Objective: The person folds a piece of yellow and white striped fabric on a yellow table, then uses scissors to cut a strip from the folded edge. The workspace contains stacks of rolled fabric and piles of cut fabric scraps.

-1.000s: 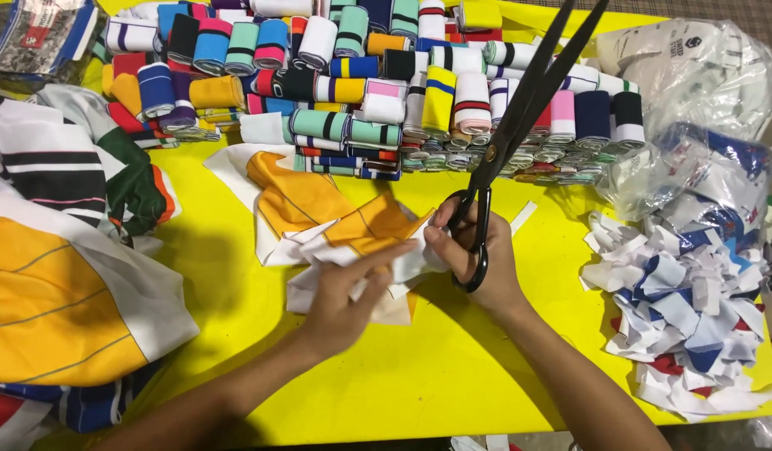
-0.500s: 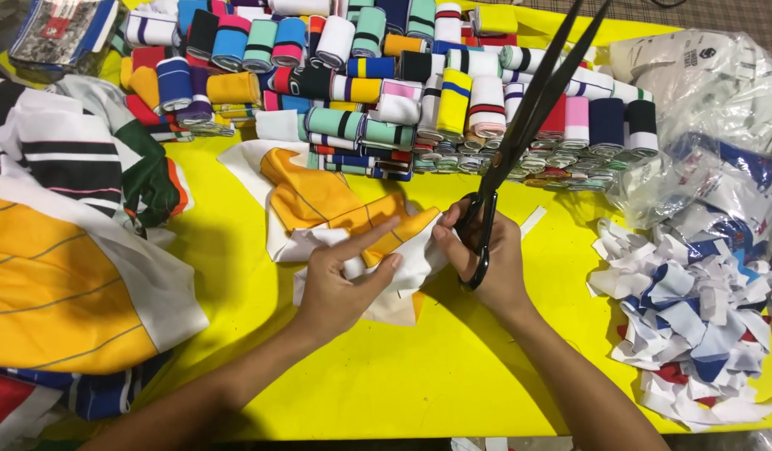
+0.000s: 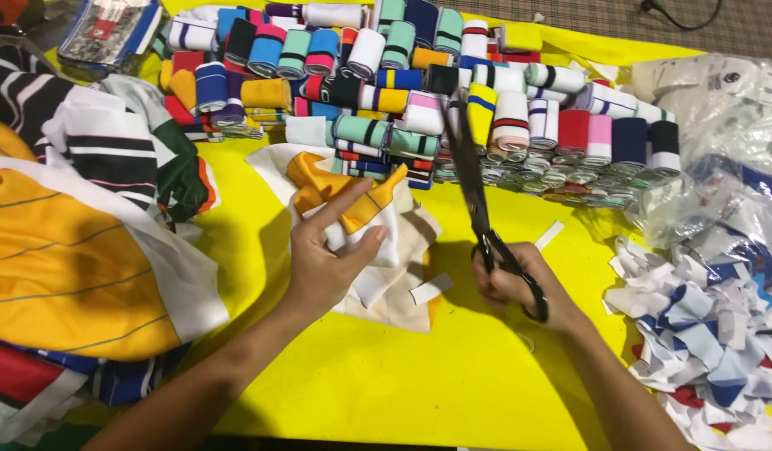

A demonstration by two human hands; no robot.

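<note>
Mid-trimming: left hand pinches white-and-orange fabric piece; right hand grips closed black scissors beside it; next cut needs blades reopened.

Cloth rolls lie at twelve o'clock on the table; a fabric pile at nine, scraps at three, and folded pieces at centre.
</note>
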